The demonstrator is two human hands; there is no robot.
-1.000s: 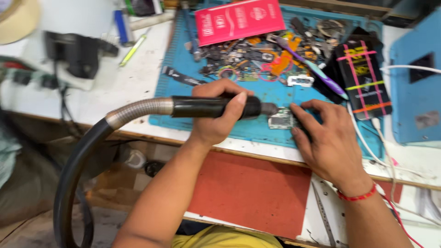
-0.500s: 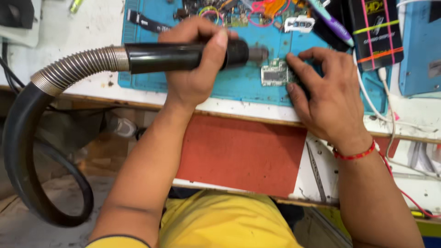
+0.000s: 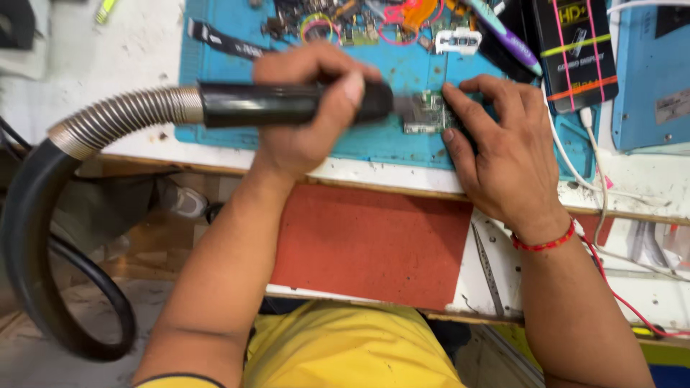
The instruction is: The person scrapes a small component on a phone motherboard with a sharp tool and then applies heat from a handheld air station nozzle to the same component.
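A worn white tabletop, scuffed and stained, is carrying a blue work mat along its far side, while a red-orange panel is sitting below the near edge, above the person's yellow shirt. The left hand is wrapping its grip tightly around the black handle of a hot-air tool, whose ribbed metal hose is running left into a thick black hose that is looping down toward the floor. The tool's tip is pointing right at a small green circuit board lying on the mat. The right hand, with a red thread bracelet at the wrist, is pressing down flat, fingers spread, holding the board's right edge in place.

At the far edge, a tangle of small parts and coloured wires is lying on the mat, with a purple pen-like tool just right of it. Farther right, a black rectangular package crossed by pink, green and orange bands is lying beside a blue box. A white cable is trailing toward the near edge, and metal tweezers are resting beside the red panel.
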